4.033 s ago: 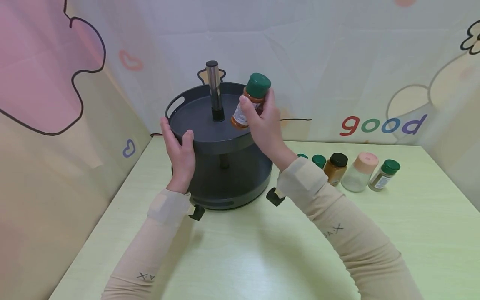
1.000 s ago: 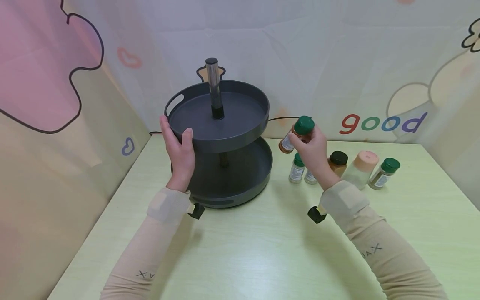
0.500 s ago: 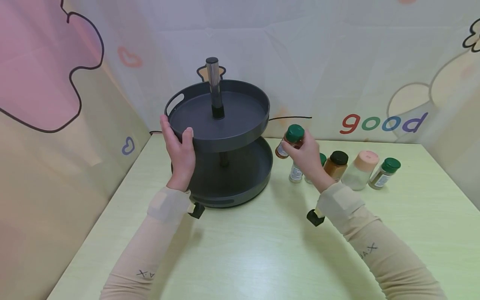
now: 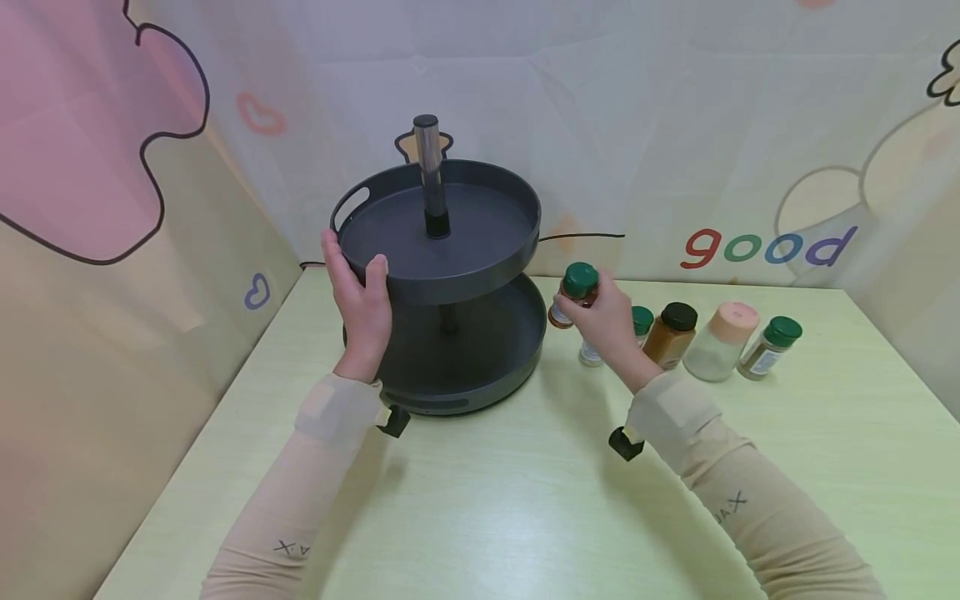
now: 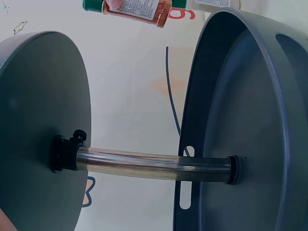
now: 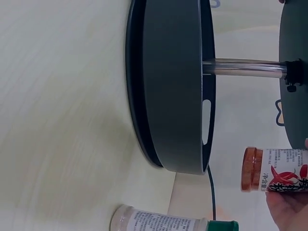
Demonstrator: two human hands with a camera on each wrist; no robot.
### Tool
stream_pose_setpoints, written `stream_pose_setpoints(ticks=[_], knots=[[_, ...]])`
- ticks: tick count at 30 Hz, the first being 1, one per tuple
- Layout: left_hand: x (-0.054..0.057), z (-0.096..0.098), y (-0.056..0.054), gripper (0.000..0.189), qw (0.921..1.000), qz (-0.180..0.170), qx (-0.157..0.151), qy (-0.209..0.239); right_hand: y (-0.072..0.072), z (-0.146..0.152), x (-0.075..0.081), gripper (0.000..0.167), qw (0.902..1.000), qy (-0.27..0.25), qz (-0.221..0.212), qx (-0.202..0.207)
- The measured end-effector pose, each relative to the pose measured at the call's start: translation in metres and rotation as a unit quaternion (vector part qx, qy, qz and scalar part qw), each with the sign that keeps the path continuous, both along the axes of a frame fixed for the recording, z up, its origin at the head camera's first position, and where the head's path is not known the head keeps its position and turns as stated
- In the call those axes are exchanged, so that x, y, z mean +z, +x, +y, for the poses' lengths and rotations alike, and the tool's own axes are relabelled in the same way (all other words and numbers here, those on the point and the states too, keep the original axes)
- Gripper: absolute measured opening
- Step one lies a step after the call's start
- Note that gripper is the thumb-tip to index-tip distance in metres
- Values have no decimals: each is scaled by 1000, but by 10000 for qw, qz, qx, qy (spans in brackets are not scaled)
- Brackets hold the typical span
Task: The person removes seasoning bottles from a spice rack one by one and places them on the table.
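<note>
A dark grey two-tier round tray stand (image 4: pixel 487 237) stands on the table, a metal post through its middle. My left hand (image 4: pixel 362 317) rests against the left front of the upper tier's rim, fingers straight and thumb apart. Right of the stand, my right hand (image 4: pixel 611 329) pinches a chili powder jar (image 4: pixel 579 282) with a green lid, tilted slightly and above the table. Its label with red peppers and its reddish base (image 6: pixel 251 169) show in the right wrist view. Just below it stands a green-lidded spice jar (image 4: pixel 590 354), mostly hidden by my right hand in the head view.
Along the table's right stand another green-lidded jar (image 4: pixel 642 320), partly covered, a brown jar with black lid (image 4: pixel 670 336), a clear jar with pink lid (image 4: pixel 720 346) and a green-lidded jar (image 4: pixel 768 348). A printed cloth (image 4: pixel 637 150) hangs close behind the stand.
My right hand has carried the chili powder jar from above the upper tier to the stand's right, then lower and slightly left. My left hand has stayed at the rim.
</note>
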State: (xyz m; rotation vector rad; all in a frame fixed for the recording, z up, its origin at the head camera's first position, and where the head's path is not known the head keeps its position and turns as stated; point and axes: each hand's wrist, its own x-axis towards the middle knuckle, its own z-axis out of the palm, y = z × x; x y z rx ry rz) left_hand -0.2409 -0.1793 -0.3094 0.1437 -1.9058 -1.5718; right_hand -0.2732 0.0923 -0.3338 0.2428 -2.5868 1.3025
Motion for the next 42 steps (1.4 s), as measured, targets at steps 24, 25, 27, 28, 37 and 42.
stream_pose_setpoints(ticks=[24, 25, 27, 28, 37, 42], knots=[[-1, -1, -1, 68, 10000, -80, -25, 22, 5, -11, -26, 39, 9985, 289, -313, -349], [-1, -1, -1, 68, 10000, -87, -22, 22, 5, -11, -26, 39, 9984, 302, -323, -359], [-1, -1, -1, 68, 10000, -97, -17, 17, 5, -12, -28, 40, 9982, 321, -341, -361], [-1, -1, -1, 68, 10000, -93, -14, 12, 5, -12, -28, 40, 9982, 300, -372, -353], [-1, 0, -1, 68, 10000, 12, -1, -15, 4, -13, -35, 44, 9961, 327, -751, -317], [-1, 0, 0, 69, 10000, -22, 2, -17, 1, -14, -42, 44, 9951, 388, -815, -401]])
